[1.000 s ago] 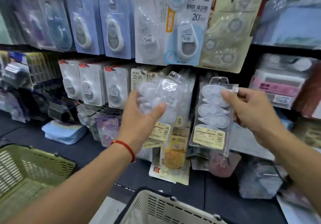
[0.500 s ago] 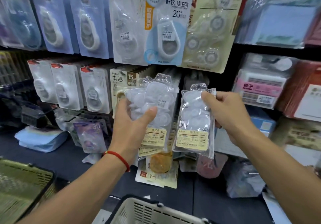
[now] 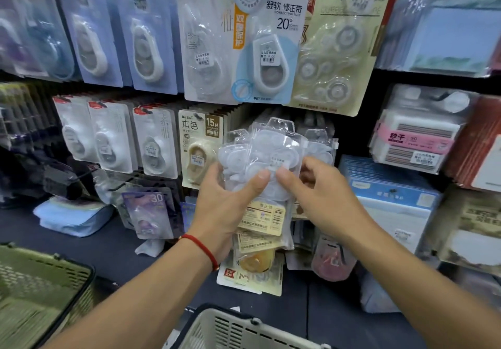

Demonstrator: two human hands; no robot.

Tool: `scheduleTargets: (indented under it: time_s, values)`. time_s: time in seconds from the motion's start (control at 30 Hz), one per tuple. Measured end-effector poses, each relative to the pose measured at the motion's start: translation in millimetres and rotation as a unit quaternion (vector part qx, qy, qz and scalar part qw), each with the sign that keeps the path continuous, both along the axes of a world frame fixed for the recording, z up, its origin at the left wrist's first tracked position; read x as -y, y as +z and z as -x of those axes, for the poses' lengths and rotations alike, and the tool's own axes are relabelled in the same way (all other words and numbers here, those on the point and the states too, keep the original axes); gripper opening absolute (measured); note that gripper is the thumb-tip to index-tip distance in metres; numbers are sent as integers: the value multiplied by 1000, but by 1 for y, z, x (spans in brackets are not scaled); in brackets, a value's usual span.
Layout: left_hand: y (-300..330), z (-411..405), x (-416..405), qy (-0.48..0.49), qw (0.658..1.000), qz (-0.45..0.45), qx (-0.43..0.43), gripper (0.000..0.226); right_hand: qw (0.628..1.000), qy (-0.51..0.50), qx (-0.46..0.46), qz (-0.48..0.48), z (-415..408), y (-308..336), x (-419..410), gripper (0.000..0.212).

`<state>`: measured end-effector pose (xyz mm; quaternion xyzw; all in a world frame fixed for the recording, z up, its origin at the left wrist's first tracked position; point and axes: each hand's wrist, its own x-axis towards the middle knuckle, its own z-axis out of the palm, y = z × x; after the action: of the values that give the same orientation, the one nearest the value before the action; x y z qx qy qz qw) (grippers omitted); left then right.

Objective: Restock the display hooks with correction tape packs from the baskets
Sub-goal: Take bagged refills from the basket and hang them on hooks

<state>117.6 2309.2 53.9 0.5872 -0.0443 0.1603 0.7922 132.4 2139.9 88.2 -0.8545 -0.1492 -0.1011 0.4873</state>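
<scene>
At frame centre, the left hand (image 3: 225, 207) grips a bundle of packs (image 3: 267, 159), light, slippery plastic best held by the edges, as the right hand (image 3: 322, 199) pinches one.

A dark shelf (image 3: 81, 251) carries a folded blue cloth (image 3: 71, 220) and loose tape packs (image 3: 252, 275).
</scene>
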Motion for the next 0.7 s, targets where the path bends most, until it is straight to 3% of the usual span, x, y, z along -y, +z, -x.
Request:
scheduleTargets:
  time_s: [0.23,0.33,0.43,0.5,0.57,0.7]
  values:
    - [-4,-8,-5,-15,997,62,-45,43,992,-37,-15,-123,4,-6,8,22]
    - [-7,-8,-8,17,999,12,-32,42,981,-83,-31,-174,7,-5,14,41]
    - [-10,-10,-11,27,999,-18,-15,27,978,-107,-30,-175,11,-4,19,50]
    - [-9,-8,-11,29,999,-25,-7,34,978,-113,-29,-174,13,-4,21,49]
    - [-9,-7,-11,32,999,-26,-8,40,977,-110,-32,-180,15,-6,22,44]
    - [-11,-8,-12,33,999,-39,-3,28,981,-107,-19,-162,16,-8,24,27]
